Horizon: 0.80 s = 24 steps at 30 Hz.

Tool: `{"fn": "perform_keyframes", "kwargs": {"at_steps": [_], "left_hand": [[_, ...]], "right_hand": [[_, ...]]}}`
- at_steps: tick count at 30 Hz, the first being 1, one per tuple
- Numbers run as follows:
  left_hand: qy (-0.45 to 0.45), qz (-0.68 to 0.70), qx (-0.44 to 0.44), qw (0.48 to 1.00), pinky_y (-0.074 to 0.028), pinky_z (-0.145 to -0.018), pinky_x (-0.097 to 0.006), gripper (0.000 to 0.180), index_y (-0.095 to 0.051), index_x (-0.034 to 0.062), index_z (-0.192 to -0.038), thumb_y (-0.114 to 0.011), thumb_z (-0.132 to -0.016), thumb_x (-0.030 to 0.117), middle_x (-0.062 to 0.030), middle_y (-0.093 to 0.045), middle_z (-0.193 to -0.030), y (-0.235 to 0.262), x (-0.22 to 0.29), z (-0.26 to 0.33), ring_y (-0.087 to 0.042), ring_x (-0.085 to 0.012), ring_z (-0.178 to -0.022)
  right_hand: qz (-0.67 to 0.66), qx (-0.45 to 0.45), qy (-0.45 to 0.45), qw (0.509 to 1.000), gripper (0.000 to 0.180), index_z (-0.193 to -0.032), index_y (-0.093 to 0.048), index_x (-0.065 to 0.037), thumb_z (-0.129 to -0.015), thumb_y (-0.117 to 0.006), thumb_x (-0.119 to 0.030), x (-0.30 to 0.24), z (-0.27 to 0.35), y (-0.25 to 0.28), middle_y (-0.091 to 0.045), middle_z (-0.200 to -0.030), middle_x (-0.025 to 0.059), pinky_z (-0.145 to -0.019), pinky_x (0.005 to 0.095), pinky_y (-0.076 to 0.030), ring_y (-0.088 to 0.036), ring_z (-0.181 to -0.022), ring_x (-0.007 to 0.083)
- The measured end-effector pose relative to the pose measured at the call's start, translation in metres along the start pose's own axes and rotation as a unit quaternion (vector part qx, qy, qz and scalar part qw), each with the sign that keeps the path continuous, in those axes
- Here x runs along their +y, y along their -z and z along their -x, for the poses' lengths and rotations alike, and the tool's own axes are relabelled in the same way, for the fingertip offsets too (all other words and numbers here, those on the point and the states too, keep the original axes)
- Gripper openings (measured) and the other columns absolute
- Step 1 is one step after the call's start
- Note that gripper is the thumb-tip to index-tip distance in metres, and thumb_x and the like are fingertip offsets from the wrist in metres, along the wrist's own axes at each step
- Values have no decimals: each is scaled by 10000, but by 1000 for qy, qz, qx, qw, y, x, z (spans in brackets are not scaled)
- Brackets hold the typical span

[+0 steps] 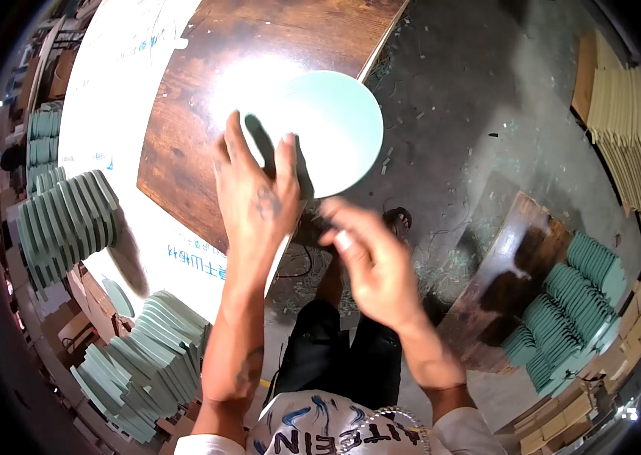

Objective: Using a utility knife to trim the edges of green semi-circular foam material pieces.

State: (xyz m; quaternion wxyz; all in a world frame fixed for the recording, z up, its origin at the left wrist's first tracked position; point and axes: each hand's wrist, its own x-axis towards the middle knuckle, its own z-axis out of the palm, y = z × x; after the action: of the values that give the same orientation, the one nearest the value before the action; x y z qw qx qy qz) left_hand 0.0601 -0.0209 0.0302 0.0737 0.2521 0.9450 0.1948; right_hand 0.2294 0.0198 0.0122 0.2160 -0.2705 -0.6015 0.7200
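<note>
A pale green round panel [339, 133] lies on a brown wood-grain board [191, 136], its right side reaching past the board's edge. My left hand [258, 189] is at the panel's left edge, fingers and thumb apart, nothing gripped. Whether its fingertips touch the panel or hover over it I cannot tell. Just below the panel's lower edge, my right hand [377, 273] is curled with thumb and forefinger drawn together. Its fingertips are blurred, and anything small between them cannot be made out.
Stacks of green cut panels stand left [70, 220] and lower left [142, 360]. More green panels [567, 315] rest on a brown board at right. Yellowish sheets [627, 136] are piled far right. Small scraps litter the grey floor [472, 114].
</note>
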Motion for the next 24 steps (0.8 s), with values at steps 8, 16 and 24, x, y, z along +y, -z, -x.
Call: {"fn": "perform_keyframes", "kwargs": {"at_steps": [8, 16, 24], "left_hand": [[-166, -56, 87, 981, -348, -1143, -603, 547, -500, 72, -1484, -493, -1057, 415, -222, -539, -1457, -43, -30, -51, -493, -391, -1349], [-341, -133, 40, 930, -341, -1099, -541, 465, -594, 75, -1361, -583, -1027, 398, -161, -604, -1341, -28, -18, -95, -528, -362, -1291], [-426, -12, 7, 905, -342, -1045, -505, 303, -674, 119, -1153, -641, -995, 376, -77, -585, -1210, -37, -13, -74, -535, -303, -1180]], "right_hand": [[26, 204, -5, 979, 290, -1340, -540, 5, -1062, -520, -75, 18, -28, 48, -714, -993, 101, -751, 273, -526, -671, -869, 139], [-44, -69, -112, 990, 263, -1303, -515, 41, -1046, -491, -11, 13, 29, 18, -719, -1114, 139, -871, 285, -528, -670, -907, 151], [58, 161, 48, 984, 269, -1304, -590, -12, -1041, -534, -29, 32, -46, 59, -747, -981, 117, -834, 303, -567, -727, -915, 170]]}}
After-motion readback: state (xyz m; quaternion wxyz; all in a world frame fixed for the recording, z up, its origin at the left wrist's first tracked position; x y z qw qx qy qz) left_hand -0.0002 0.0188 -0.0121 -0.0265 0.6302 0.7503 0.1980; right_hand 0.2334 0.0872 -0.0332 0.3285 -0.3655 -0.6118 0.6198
